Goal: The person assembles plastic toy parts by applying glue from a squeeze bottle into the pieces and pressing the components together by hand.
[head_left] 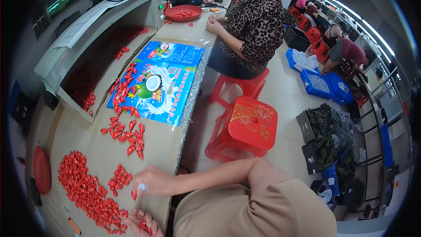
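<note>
— Nearest of all is the left hand (139,223), palm up at the worktop's (94,158) front edge, fingers cupped round a few red wrapped sweets (144,224). Where is the other one?

— Just above it. The right hand (154,181) reaches across from the right, its fingertips pinching a small whitish piece (143,187) with a red sweet hanging just below it. Neither hand lies flat or spread.

— And the rest of the sweets?

— A long heap (85,191) runs down the worktop to the left of the hands, with a small cluster (119,177) beside the right hand and more scattered (127,134) further back, near a blue printed sheet (158,81).

— How would you handle them well?

— Take one at a time, I'd judge, by the twisted end; the wrappers look glossy and slick, so a light pinch is better than a squeeze. Keep the cupped palm level, or the small pieces roll off.

— What's the surface like?

— Plain brown cardboard, matt, and flat enough for sorting.
</note>
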A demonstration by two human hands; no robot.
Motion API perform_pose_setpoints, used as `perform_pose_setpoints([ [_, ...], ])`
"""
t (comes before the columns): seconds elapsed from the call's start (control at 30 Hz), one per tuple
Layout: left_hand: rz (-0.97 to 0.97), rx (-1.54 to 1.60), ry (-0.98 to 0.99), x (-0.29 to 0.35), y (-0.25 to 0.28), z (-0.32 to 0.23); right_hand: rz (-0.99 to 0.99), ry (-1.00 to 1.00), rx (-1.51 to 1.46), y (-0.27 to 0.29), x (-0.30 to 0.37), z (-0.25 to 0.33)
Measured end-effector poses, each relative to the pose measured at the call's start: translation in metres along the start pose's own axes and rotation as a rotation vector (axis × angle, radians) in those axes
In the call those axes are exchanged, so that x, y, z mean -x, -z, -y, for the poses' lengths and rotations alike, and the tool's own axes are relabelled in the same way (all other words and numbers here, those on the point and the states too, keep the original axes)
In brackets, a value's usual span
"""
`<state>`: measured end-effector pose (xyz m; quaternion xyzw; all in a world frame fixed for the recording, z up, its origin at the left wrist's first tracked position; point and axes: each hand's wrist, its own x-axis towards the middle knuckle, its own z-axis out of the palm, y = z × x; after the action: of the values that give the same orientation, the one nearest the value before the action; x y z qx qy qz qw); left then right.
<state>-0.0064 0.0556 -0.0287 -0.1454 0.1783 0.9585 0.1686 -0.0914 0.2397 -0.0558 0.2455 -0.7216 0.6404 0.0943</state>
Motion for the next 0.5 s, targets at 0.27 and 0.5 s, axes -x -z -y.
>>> perform_pose_setpoints([
  [0.27,-0.072,-0.178,-0.002,0.015,-0.012,-0.004,-0.032,-0.137,0.553,0.031,-0.015,-0.004],
  [0.5,-0.207,-0.214,-0.041,0.008,0.004,-0.002,-0.050,-0.150,0.520,0.040,-0.018,-0.018],
])
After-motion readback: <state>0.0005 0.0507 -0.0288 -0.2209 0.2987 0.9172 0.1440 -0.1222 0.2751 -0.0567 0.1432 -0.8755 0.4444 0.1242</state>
